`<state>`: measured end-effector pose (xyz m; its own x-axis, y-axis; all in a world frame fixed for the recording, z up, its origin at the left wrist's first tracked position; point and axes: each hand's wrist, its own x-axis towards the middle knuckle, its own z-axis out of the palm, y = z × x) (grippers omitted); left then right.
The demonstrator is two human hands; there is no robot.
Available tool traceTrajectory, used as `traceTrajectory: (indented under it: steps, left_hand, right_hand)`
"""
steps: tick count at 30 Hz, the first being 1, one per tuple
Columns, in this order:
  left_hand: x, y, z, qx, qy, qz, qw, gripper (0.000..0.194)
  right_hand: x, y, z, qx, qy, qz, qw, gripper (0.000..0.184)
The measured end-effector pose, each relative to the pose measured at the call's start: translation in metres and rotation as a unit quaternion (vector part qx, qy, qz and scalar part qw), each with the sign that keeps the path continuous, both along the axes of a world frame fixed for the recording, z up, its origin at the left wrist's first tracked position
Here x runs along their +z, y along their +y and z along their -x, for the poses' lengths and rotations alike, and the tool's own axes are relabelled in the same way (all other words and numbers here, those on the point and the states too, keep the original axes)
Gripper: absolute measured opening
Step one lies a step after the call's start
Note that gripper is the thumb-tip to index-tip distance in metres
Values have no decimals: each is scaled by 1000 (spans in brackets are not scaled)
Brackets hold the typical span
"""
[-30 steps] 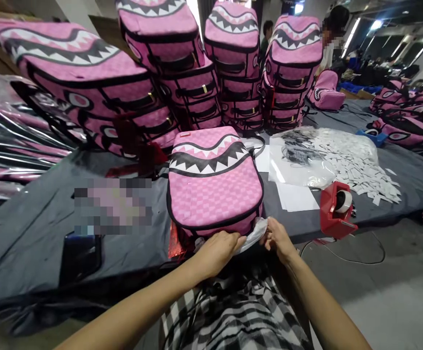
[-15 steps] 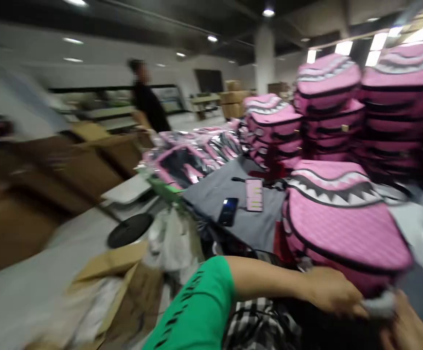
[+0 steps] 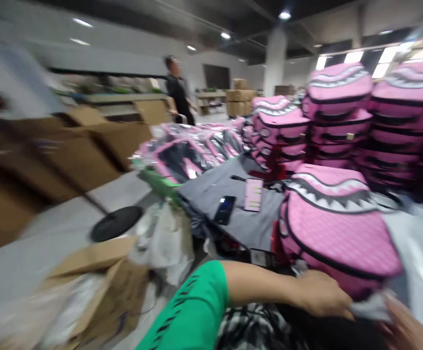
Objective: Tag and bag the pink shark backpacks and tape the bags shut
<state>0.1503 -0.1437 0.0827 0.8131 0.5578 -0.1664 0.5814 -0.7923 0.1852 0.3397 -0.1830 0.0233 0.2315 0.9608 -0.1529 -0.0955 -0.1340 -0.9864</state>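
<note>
A pink backpack [image 3: 343, 233] with a black-and-white zigzag tooth band lies on the cloth-covered table, right of centre. At its near edge my left hand [image 3: 323, 294] has its fingers closed on a crumpled white sheet [image 3: 370, 307], thin like plastic or tissue. My right hand [image 3: 412, 323], blurred near the lower right corner, has its fingers against the other end of that sheet. The sheet stretches between both hands, just below the backpack.
Stacked pink backpacks [image 3: 337, 97] stand behind. Left of the backpack are a dark phone [image 3: 225, 210] and a pink-screened phone [image 3: 253, 194] on the grey cloth [image 3: 204, 187]. Plastic-wrapped pink bags [image 3: 182, 155], cardboard boxes [image 3: 76, 155] and a round black base [image 3: 116, 223] stand left. A person [image 3: 178, 92] is beyond.
The view has swung far to the left, bringing boxes, floor and a person into sight. Both hands stay at the backpack's near edge with the white sheet. The person has moved rightward in view.
</note>
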Motion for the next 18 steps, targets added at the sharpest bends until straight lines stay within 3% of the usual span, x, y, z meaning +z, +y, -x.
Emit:
traceTrajectory:
  steps: [2, 3, 6, 9, 13, 18]
  left_hand:
    - [-3, -3, 2, -36, -16, 12, 999, 32]
    - [-7, -2, 3, 2, -40, -1, 999, 31]
    - [-21, 4, 5, -36, -68, -1, 997, 26]
    - [-31, 4, 6, -18, -88, 5, 996, 19]
    - [-32, -2, 7, 19, -76, -12, 997, 15]
    - [-36, 0, 8, 20, -79, -52, 995, 18]
  right_hand:
    - [13, -11, 1, -91, 18, 36, 995, 41]
    - [17, -13, 4, -125, 43, 40, 990, 49]
    - [18, -4, 14, -155, 33, -7, 987, 53]
    - [5, 9, 21, -174, -5, -35, 984, 59]
    - [-23, 19, 35, -232, -27, -66, 970, 62]
    - [-42, 22, 32, -295, -139, -79, 942, 36]
